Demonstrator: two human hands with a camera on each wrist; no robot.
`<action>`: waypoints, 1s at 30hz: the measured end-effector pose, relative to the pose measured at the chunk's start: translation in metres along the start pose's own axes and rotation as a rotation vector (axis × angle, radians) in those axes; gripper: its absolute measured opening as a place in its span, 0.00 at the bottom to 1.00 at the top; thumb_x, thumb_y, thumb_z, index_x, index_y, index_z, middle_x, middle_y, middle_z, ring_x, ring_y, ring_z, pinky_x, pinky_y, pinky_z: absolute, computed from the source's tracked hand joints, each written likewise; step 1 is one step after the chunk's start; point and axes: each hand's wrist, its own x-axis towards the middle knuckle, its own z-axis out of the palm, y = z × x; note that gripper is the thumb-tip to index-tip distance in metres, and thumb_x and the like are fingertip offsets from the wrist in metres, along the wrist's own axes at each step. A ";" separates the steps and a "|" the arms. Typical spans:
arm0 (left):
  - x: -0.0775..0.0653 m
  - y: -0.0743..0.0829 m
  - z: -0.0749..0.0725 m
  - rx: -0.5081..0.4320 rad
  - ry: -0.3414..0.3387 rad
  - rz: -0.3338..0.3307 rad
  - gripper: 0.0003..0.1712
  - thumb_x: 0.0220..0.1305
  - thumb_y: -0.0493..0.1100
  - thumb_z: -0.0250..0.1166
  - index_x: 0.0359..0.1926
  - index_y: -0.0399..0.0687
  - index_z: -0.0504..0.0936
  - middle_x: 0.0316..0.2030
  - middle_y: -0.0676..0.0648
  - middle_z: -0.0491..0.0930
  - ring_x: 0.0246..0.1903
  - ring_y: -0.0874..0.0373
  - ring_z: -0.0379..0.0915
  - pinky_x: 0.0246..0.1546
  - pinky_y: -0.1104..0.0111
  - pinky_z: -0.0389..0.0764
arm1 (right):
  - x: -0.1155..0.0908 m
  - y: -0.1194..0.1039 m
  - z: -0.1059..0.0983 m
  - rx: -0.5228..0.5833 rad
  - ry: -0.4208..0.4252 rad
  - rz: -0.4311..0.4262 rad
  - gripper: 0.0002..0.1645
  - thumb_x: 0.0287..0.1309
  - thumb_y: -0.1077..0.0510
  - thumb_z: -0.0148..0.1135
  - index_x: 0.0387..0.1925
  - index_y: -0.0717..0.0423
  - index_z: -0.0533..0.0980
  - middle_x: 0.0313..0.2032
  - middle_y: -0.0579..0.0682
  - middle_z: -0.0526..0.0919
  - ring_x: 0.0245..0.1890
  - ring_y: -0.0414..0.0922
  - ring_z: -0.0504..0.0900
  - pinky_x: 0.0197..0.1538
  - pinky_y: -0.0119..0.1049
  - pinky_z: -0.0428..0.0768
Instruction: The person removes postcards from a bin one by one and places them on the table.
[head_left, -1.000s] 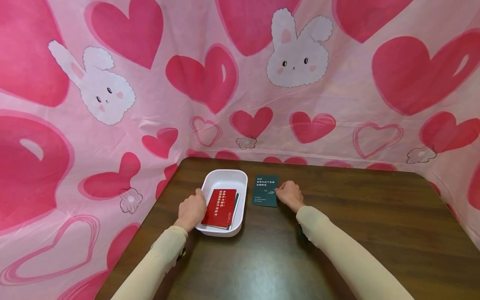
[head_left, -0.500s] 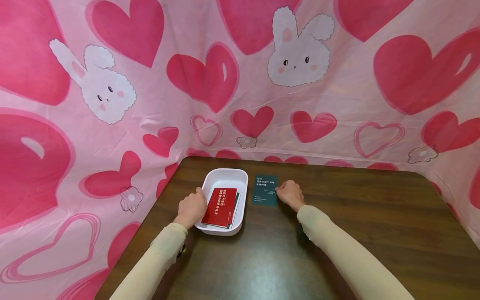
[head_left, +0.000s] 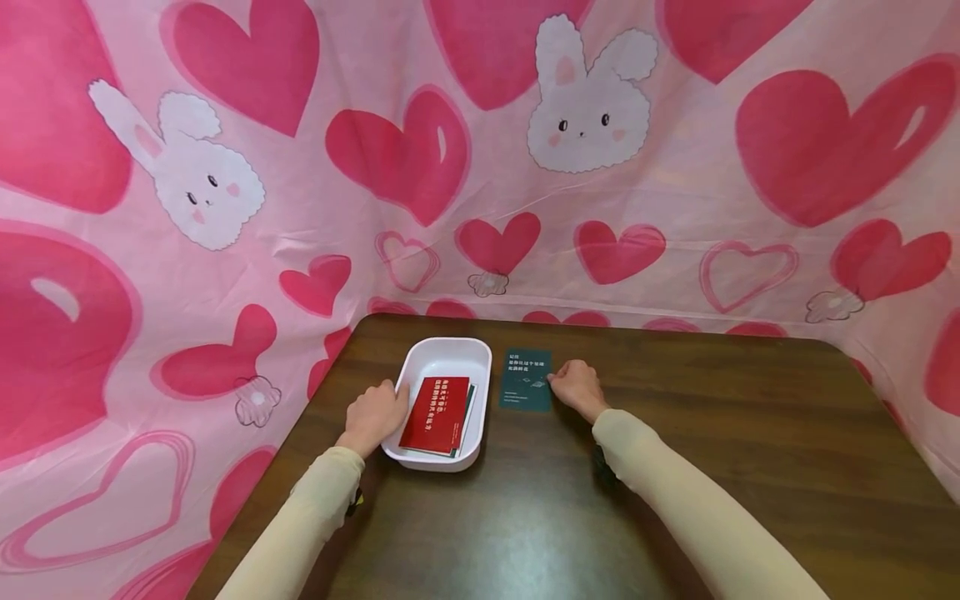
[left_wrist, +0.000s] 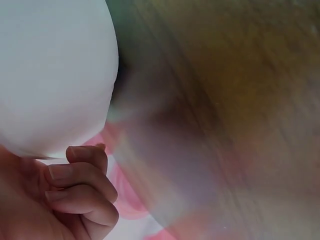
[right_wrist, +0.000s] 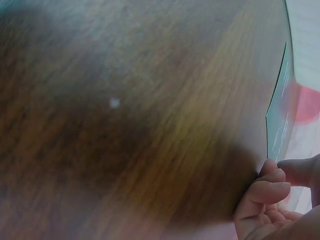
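My left hand point(head_left: 373, 417) grips the left rim of a white plastic tray point(head_left: 448, 357); its thumb lies over the rim. In the left wrist view the curled fingers point(left_wrist: 82, 192) sit beside the tray's outer wall point(left_wrist: 60, 75). Inside the tray, a red card point(head_left: 437, 414) with white print tops a small pile whose lower cards are mostly hidden. To the right of the tray is a dark green card point(head_left: 525, 390) with white print. My right hand point(head_left: 577, 389) pinches its right edge between thumb and index finger, as the right wrist view shows near the card's end point(right_wrist: 280, 115).
A dark brown wooden table point(head_left: 705, 433) carries the tray and cards. A pink cloth point(head_left: 675, 200) printed with hearts and rabbits hangs behind the table and along its left side. A small pale spot point(right_wrist: 114, 103) shows on the tabletop in the right wrist view.
The left hand's fingers have spread slightly at the tray's rim. The right hand stays at the green card's edge. The whole head view has shifted a little.
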 end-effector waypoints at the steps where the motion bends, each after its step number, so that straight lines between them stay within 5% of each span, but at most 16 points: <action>1: 0.000 -0.001 0.000 -0.009 -0.006 -0.001 0.31 0.77 0.58 0.53 0.54 0.30 0.77 0.39 0.35 0.82 0.40 0.38 0.83 0.43 0.42 0.85 | 0.000 0.000 0.000 -0.002 0.002 -0.007 0.16 0.71 0.54 0.64 0.40 0.67 0.81 0.38 0.60 0.84 0.39 0.57 0.81 0.47 0.54 0.82; 8: -0.002 -0.007 0.003 -0.076 -0.050 -0.034 0.32 0.77 0.59 0.54 0.61 0.33 0.74 0.42 0.37 0.81 0.41 0.42 0.81 0.45 0.44 0.84 | 0.001 0.002 0.003 -0.002 0.003 -0.002 0.16 0.71 0.53 0.63 0.40 0.65 0.82 0.37 0.59 0.85 0.39 0.56 0.81 0.48 0.53 0.82; 19: -0.003 -0.001 0.004 -0.102 -0.009 0.002 0.27 0.77 0.53 0.53 0.55 0.31 0.78 0.37 0.37 0.82 0.39 0.40 0.82 0.43 0.43 0.84 | 0.002 0.003 0.001 -0.008 0.027 -0.019 0.15 0.70 0.54 0.63 0.35 0.64 0.83 0.33 0.57 0.84 0.36 0.55 0.80 0.44 0.52 0.82; 25: -0.003 -0.001 0.006 -0.097 0.001 0.016 0.22 0.76 0.49 0.54 0.51 0.31 0.79 0.33 0.39 0.80 0.36 0.42 0.82 0.39 0.45 0.84 | 0.001 0.003 -0.001 0.018 0.014 -0.018 0.19 0.73 0.55 0.63 0.26 0.61 0.83 0.24 0.54 0.80 0.28 0.51 0.79 0.34 0.43 0.78; 30: -0.006 0.001 0.006 -0.079 -0.006 0.021 0.20 0.76 0.47 0.57 0.51 0.31 0.77 0.31 0.41 0.78 0.32 0.46 0.80 0.37 0.48 0.85 | 0.003 0.004 -0.002 0.053 0.007 -0.007 0.15 0.73 0.55 0.62 0.33 0.62 0.84 0.24 0.53 0.81 0.23 0.49 0.77 0.25 0.37 0.75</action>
